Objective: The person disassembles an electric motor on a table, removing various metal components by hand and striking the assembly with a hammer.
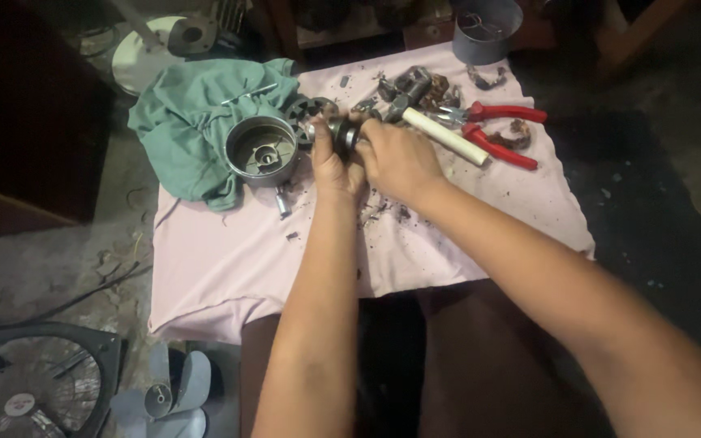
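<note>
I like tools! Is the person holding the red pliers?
No, the red pliers lie on the pink cloth, apart from both hands.

A small dark round part [346, 136], ring-shaped with a metal shaft poking out toward the left, sits lifted just above the pink cloth, near the cloth's far middle; it lies on its side, shaft roughly level, clasped from both sides so that only its dark rim and the shaft's pale tip show.
</note>
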